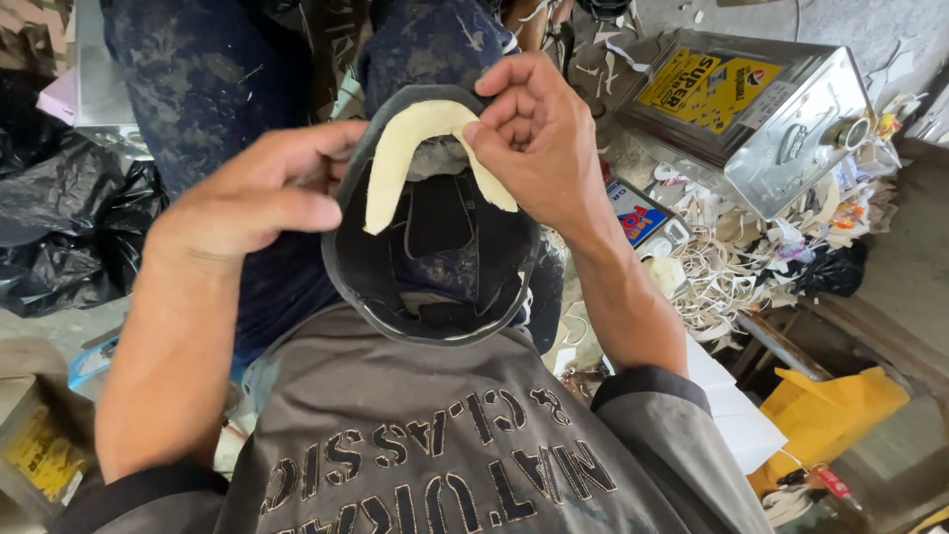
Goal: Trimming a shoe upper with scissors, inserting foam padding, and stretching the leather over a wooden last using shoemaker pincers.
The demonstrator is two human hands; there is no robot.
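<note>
Both hands pinch: left hand (259, 198) the black shoe upper's (435, 247) rim, right hand (539, 133) its cream strip (395, 148)

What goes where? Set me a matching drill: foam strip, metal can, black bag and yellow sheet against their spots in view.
Things:
1. foam strip
2. metal can
3. black bag
4. yellow sheet

Places:
A. lower right
B. far left
C. along the top of the black shoe upper, pinched by the right hand
D. upper right, lying flat

Pairs: 1-C, 2-D, 3-B, 4-A
</note>
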